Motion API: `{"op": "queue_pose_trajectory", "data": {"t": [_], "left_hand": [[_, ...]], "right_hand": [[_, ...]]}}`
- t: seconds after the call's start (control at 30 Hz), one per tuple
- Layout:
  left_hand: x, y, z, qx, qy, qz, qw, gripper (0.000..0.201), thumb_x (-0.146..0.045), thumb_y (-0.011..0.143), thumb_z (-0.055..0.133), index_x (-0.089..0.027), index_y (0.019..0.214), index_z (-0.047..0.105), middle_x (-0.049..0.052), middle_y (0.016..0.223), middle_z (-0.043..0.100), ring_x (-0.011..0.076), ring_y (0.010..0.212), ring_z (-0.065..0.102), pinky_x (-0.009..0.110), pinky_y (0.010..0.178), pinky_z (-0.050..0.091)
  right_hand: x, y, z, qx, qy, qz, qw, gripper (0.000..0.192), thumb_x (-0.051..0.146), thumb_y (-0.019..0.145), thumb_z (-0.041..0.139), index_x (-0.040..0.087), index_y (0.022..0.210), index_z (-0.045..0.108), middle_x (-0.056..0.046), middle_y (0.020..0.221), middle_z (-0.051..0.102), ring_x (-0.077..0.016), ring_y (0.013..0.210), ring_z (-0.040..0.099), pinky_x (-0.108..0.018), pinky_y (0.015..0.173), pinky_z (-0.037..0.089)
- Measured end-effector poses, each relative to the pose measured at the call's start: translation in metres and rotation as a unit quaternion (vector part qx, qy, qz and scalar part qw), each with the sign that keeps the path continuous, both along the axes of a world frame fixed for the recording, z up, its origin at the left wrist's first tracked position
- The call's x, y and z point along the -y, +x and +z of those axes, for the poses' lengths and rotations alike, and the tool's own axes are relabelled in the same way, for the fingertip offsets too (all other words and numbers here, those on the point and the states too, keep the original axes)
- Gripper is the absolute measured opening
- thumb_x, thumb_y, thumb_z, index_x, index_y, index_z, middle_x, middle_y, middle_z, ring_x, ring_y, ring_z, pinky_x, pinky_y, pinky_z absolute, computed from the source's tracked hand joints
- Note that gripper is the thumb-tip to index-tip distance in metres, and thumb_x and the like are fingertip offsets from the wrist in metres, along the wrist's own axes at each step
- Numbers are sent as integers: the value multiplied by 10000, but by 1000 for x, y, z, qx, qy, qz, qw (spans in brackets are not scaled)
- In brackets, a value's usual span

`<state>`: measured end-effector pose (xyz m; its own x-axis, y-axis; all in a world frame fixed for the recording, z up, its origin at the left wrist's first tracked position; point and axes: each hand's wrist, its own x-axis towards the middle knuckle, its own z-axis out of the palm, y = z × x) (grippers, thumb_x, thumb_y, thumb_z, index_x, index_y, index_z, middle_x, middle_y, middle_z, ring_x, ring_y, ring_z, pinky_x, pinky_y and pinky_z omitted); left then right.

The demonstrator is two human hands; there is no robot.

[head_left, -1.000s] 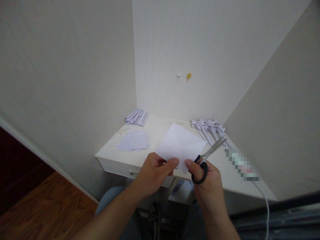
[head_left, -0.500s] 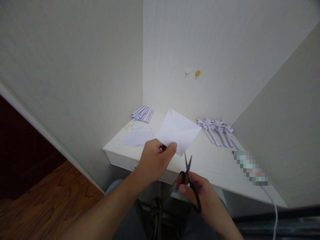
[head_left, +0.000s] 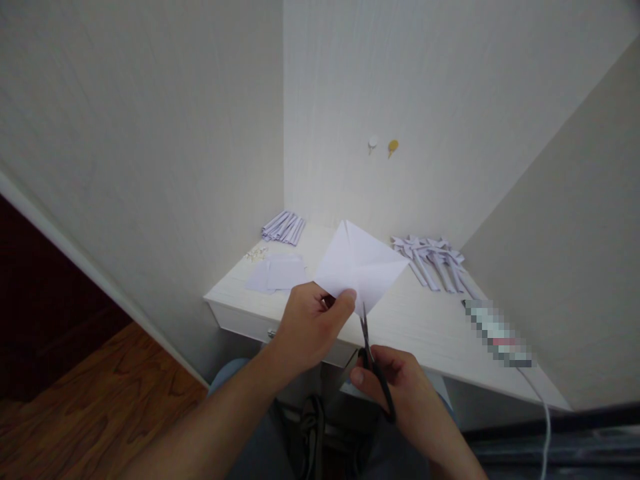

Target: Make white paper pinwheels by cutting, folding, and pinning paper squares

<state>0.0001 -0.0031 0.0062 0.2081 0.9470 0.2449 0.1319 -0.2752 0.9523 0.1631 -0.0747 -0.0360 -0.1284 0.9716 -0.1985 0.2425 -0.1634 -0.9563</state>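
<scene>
A creased square of white paper (head_left: 363, 263) is pinched at its lower left edge by my left hand (head_left: 317, 327), thumb on top. My right hand (head_left: 395, 383) grips black-handled scissors (head_left: 367, 333) by their loops. The blade tips meet the paper at its near corner, just right of my left thumb. Beyond my left hand, a few flat white paper sheets (head_left: 277, 274) lie on the desk.
The white desk (head_left: 400, 327) fits between walls. Rolled paper sticks (head_left: 284, 228) and small pins (head_left: 257, 253) lie at its left; several paper pinwheels (head_left: 430, 260) at its right. A blurred-out device (head_left: 497, 333) with a white cable (head_left: 547, 427) sits near the right edge.
My right hand has moved the scissors slightly left and up to the paper's near corner, and their blades have come closer together. The left hand keeps its pinch on the paper.
</scene>
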Motion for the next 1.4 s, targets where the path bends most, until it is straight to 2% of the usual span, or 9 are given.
{"op": "queue_pose_trajectory", "data": {"t": [0.57, 0.7, 1.17, 1.4], "left_hand": [[-1, 0, -1, -9, -5, -5, 1000, 431, -443, 893, 572, -191, 559, 465, -38, 531, 419, 97, 507, 409, 226, 461, 268], [0, 0, -2, -10, -8, -2, 1000, 426, -443, 889, 573, -192, 559, 471, -35, 529, 433, 98, 502, 411, 226, 460, 271], [-1, 1, -1, 0, -5, -9, 1000, 416, -425, 898, 571, -186, 568, 486, -36, 542, 453, 98, 518, 419, 230, 477, 290], [1, 1, 0, -1, -31, -18, 999, 439, -451, 883, 577, -194, 546, 462, -40, 515, 422, 97, 489, 400, 234, 456, 263]], "right_hand": [[-1, 0, 0, -4, -9, -18, 1000, 503, 642, 725, 743, 206, 639, 507, 51, 615, 386, -121, 607, 301, -282, 552, 248], [-1, 1, -1, -10, -16, -8, 1000, 498, 635, 730, 726, 211, 625, 485, 50, 614, 371, -118, 600, 302, -283, 542, 232], [-1, 3, 1, 53, -7, -43, 998, 482, 609, 717, 697, 237, 574, 426, 58, 551, 336, -112, 553, 286, -282, 509, 218], [-2, 3, 3, 42, 14, -39, 998, 484, 599, 738, 725, 222, 585, 463, 49, 579, 360, -121, 581, 302, -288, 537, 236]]}}
